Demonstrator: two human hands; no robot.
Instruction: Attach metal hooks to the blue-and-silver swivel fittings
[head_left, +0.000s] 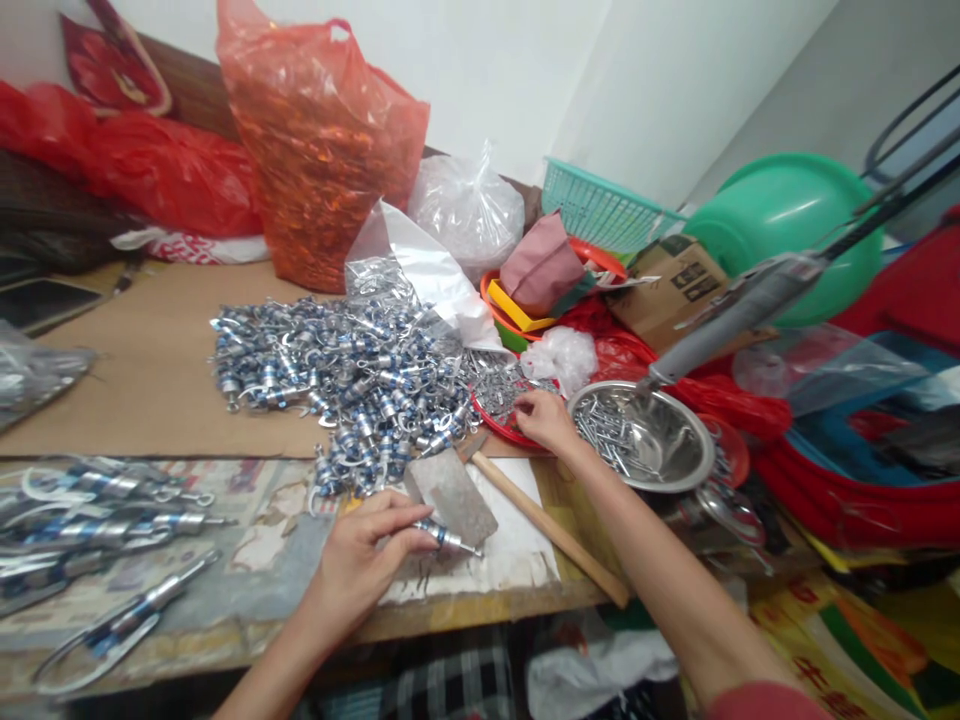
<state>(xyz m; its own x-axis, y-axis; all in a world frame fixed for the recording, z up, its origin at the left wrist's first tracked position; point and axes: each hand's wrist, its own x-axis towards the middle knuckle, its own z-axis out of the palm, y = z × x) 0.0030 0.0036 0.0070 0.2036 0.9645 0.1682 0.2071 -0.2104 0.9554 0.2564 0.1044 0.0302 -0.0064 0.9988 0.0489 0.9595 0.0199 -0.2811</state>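
My left hand (pixel 373 545) pinches a small silver-and-blue metal fitting (pixel 448 537) between thumb and fingers, its thin end pointing right. The fitting lies over the near edge of a grey metal block (pixel 454 490). My right hand (pixel 546 418) reaches over a red dish (pixel 517 432) of small metal pieces. Its fingertips are drawn together; whatever they hold is too small to tell. Between the hands rests a hammer (pixel 551 527) with a wooden handle. Behind the block spreads a large pile of similar fittings (pixel 352 370).
A steel bowl (pixel 694 455) of metal pins stands right of my right hand. More fittings with curved hooks (pixel 105 520) lie at the left front. Behind are an orange plastic bag (pixel 322 160), a cardboard box (pixel 675 285) and a green basin (pixel 795 230). A grey-handled bar (pixel 739 315) slants above the bowl.
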